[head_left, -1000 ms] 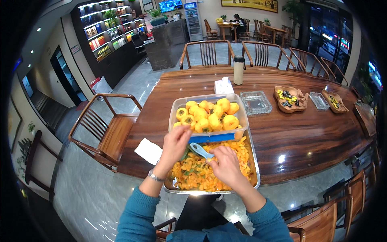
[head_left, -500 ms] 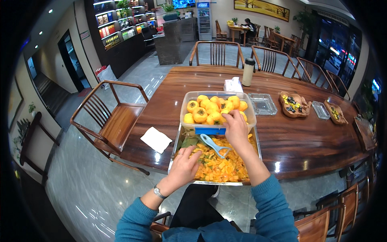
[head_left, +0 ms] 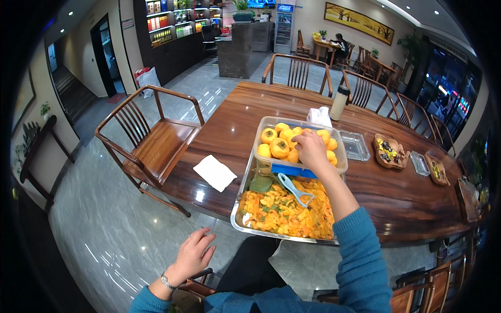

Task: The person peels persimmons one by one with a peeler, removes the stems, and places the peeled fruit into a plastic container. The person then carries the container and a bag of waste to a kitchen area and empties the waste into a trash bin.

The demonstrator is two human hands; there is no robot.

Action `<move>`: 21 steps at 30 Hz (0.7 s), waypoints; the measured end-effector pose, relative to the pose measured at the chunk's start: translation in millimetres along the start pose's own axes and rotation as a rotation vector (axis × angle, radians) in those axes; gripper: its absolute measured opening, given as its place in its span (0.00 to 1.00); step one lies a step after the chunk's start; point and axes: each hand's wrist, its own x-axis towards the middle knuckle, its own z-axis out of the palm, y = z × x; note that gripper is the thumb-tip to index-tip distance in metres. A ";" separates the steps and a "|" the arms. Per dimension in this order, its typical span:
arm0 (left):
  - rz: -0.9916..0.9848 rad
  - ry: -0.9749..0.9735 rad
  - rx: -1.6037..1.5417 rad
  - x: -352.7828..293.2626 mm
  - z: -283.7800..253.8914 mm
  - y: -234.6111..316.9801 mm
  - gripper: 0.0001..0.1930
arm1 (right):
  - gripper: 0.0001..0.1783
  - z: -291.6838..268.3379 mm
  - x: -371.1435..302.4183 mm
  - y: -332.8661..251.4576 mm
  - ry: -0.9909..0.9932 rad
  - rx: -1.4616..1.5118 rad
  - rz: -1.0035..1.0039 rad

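A clear plastic box (head_left: 342, 161) of yellow-orange persimmons (head_left: 279, 148) stands at the far end of a metal tray (head_left: 241, 225). My right hand (head_left: 312, 149) reaches into the box, its fingers bent round a persimmon that the hand partly hides. Low on the left, past the table's front edge, my left hand (head_left: 192, 254) hangs in the air, fingers apart and holding nothing. Chopped orange and yellow peelings (head_left: 282, 216) cover the tray. On them lie a light-blue peeler (head_left: 293, 189) and a green leaf (head_left: 261, 182).
A white napkin (head_left: 215, 173) lies left of the tray on the wooden table (head_left: 182, 182). Behind the box are a tissue pack (head_left: 319, 117) and a bottle (head_left: 339, 104). A glass tray (head_left: 355, 146) and a wooden dish (head_left: 390, 152) sit to the right. A chair (head_left: 151, 141) stands at left.
My left hand has moved away from the tray, down and to the left. My right hand has shifted within the box of persimmons. The whole view has swung a little left.
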 end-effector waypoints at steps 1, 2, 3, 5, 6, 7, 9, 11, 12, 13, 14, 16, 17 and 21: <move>-0.014 -0.018 0.006 -11.3 0.0 -1.9 0.14 | 0.12 4.8 9.7 -0.5 -0.071 -0.041 -0.009; -0.031 -0.036 0.013 -22.7 -0.2 -3.5 0.14 | 0.11 10.7 20.1 -2.0 -0.143 -0.082 -0.018; -0.059 -0.056 -0.003 -33.8 -0.6 -4.6 0.14 | 0.10 14.6 29.1 -2.4 -0.188 -0.158 -0.040; -0.122 -0.068 -0.013 -54.4 -3.3 -4.3 0.13 | 0.10 20.7 47.2 -6.8 -0.383 -0.299 -0.016; -0.157 -0.075 -0.024 -63.8 -6.0 -3.1 0.13 | 0.11 20.7 55.2 -9.7 -0.482 -0.390 -0.001; -0.189 -0.056 -0.034 -72.6 -9.5 -1.4 0.13 | 0.11 20.0 60.8 -13.9 -0.533 -0.425 0.004; -0.284 -0.004 -0.042 -90.8 -18.7 2.6 0.12 | 0.10 10.5 66.6 -17.9 -0.565 -0.417 -0.005; -0.333 0.056 -0.033 -110.8 -28.7 4.0 0.11 | 0.09 -3.0 61.9 -16.4 -0.499 -0.264 0.054; -0.331 0.075 0.020 -123.3 -35.4 4.9 0.10 | 0.07 -10.2 55.2 -13.6 -0.387 -0.104 -0.012; -0.371 0.036 -0.009 -138.3 -44.0 4.4 0.09 | 0.07 -16.9 40.1 -11.2 -0.287 0.017 -0.020; -0.497 0.047 -0.053 -155.6 -53.4 6.4 0.09 | 0.06 -19.1 25.7 -9.5 -0.282 0.322 -0.087; -0.634 0.125 -0.017 -193.3 -76.0 12.3 0.10 | 0.07 -24.9 -8.8 -3.1 -0.404 0.399 -0.227; -0.772 0.177 -0.029 -212.7 -88.8 19.2 0.09 | 0.09 -18.4 -23.4 -1.2 -0.499 0.408 -0.118; -1.210 0.323 -0.442 -282.1 -128.2 55.2 0.08 | 0.17 -13.3 -69.8 16.5 -0.530 0.298 0.057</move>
